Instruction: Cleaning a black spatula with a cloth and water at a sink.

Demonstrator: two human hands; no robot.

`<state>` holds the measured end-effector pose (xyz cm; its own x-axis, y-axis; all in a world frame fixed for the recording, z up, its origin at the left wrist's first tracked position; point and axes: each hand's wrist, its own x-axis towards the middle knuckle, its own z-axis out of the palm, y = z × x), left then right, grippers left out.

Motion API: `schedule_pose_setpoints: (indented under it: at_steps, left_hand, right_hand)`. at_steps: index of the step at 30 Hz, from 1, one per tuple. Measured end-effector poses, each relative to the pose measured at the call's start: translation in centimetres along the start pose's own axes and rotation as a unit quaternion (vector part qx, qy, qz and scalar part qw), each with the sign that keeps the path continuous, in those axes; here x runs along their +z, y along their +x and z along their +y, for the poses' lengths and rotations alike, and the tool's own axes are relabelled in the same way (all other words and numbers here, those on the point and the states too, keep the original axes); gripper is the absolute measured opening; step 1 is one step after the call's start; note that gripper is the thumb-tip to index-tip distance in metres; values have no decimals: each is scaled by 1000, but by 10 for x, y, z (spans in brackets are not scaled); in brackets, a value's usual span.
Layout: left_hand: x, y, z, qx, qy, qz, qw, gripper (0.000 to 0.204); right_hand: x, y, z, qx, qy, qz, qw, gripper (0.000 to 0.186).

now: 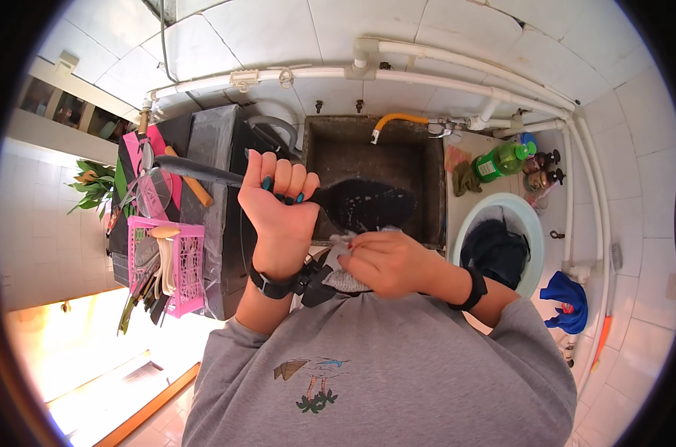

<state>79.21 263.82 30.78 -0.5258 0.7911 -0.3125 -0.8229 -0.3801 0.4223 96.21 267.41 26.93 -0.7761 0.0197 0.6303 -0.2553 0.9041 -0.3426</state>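
Note:
My left hand (280,195) is closed around the long dark handle (204,171) of a black frying pan (371,205). The handle sticks out to the left past my fist, and the pan's dark round body, with whitish specks and streaks, is over the stone sink (379,153). At the sink's near edge, my right hand (386,261) pinches a light grey cloth (344,277) close to the pan's near rim. Part of the cloth is hidden under my fingers.
A tap with an orange hose (397,119) reaches over the sink. On the right are a green bottle (498,162), pump bottles (543,170) and a pale basin (533,257) with dark fabric. At left, a pink basket (189,272) holds utensils. A blue cloth (569,302) hangs by the pipes.

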Motion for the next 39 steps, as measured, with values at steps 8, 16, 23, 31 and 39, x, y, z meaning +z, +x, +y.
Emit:
schedule_pose_setpoints:
  at_steps: [8, 16, 23, 31, 39]
  left_hand:
    - [-4, 6, -2, 86, -17, 2, 996, 39]
    - [-21, 17, 8, 199, 28, 25, 979, 40]
    - [-20, 14, -23, 195, 49, 24, 979, 41]
    - [-28, 9, -19, 95, 12, 33, 995, 40]
    - [-27, -1, -18, 86, 29, 33, 995, 42]
  right_hand:
    - [-10, -9, 30, 23, 79, -10, 997, 23]
    - [-27, -43, 63, 285, -67, 143, 945, 20]
    - [7, 11, 25, 312, 159, 189, 917, 41]
    - [22, 7, 28, 122, -117, 1, 986, 46]
    - [21, 7, 31, 163, -127, 35, 978, 42]
